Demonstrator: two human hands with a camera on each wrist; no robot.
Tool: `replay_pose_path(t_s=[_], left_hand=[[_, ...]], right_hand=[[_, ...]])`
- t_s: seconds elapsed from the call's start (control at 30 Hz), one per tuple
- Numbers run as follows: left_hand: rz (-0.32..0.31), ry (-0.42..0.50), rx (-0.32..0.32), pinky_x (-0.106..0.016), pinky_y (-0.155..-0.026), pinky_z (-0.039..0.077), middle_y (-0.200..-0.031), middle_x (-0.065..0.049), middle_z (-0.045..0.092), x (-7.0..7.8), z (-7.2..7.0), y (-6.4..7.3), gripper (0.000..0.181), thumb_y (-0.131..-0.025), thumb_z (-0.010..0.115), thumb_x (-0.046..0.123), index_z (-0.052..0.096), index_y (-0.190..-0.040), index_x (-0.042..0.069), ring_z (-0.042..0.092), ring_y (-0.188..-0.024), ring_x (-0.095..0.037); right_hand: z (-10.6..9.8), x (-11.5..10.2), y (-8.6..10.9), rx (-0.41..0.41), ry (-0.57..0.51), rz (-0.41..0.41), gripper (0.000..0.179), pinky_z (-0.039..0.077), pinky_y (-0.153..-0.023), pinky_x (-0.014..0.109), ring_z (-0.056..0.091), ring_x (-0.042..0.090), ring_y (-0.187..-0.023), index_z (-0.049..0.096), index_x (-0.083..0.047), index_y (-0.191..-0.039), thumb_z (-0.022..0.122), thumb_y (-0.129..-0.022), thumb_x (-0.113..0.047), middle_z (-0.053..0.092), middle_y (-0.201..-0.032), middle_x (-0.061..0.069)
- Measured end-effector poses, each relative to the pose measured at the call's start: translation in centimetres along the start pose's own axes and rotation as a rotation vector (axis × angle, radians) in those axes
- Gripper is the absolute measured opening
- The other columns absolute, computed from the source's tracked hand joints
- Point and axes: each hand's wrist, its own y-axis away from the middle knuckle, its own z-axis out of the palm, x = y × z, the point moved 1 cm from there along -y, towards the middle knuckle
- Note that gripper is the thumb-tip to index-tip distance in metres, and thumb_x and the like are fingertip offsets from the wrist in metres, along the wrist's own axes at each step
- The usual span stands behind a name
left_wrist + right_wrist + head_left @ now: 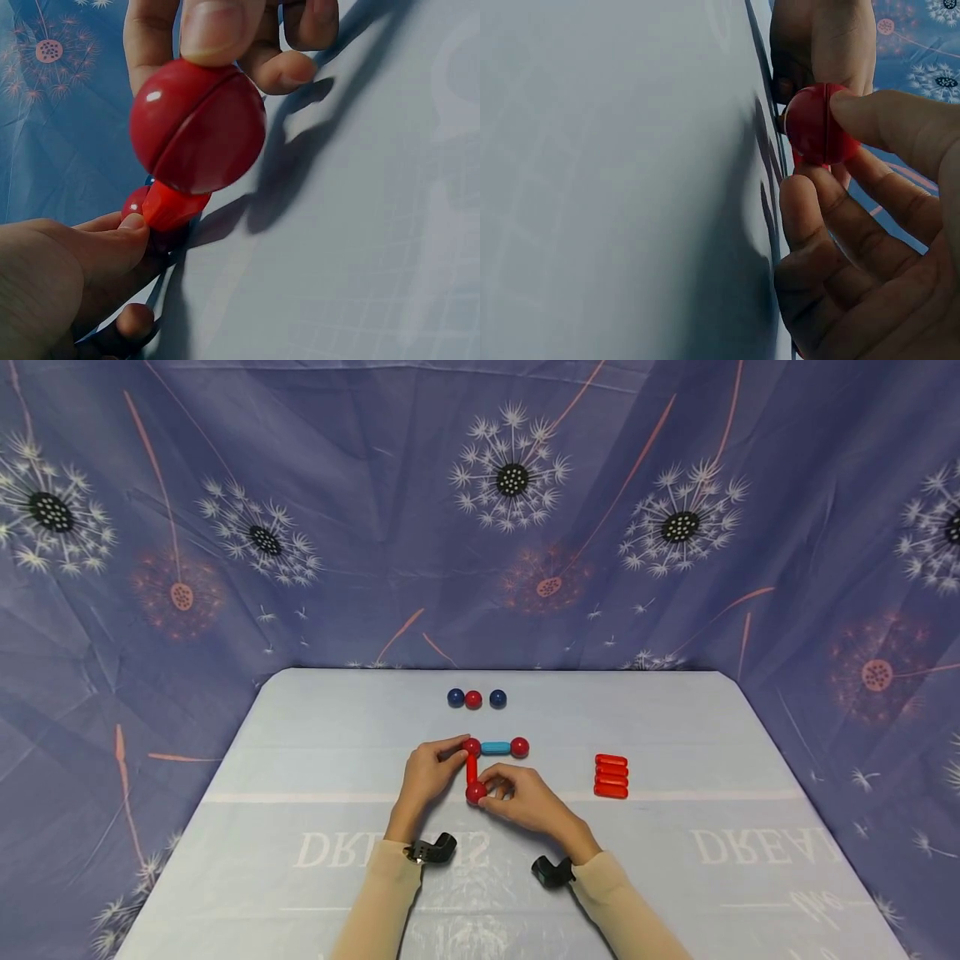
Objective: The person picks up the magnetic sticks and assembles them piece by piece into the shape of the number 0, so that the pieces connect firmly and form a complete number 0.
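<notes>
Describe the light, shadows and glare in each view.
Head view: bright, fairly even light over the white table; left wrist view: dimmer, a white glint on the nearer red ball, dark shadows across the table; right wrist view: also dim, a broad, soft-edged shadow beside the right hand.

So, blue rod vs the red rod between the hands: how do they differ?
Colour: blue rod is light blue; red rod is bright red.
Pose: blue rod runs left to right; red rod runs front to back.
Both meet the same red ball at the corner.
</notes>
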Motion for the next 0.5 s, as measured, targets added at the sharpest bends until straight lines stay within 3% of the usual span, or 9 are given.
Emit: replay_pose_path(t_s=[0.5], left_hand=[[0.013, -0.001, 0.01, -0.052, -0.096, 0.054, -0.123, -0.009, 0.075, 0.19, 0.07, 0.01, 0.03, -0.094, 0.076, 0.021, 0.077, -0.124, 0.019, 0.07, -0.116, -0.031]], right_hand=[[0.96, -0.11, -0.11, 0.02, 0.04, -0.033, 0.024, 0.052, -0.072, 0.024, 0.061, 0.007, -0.079, 0.072, -0.014, -0.115, 0.079, -0.092, -0.02, 0.073, -0.102, -0.005]])
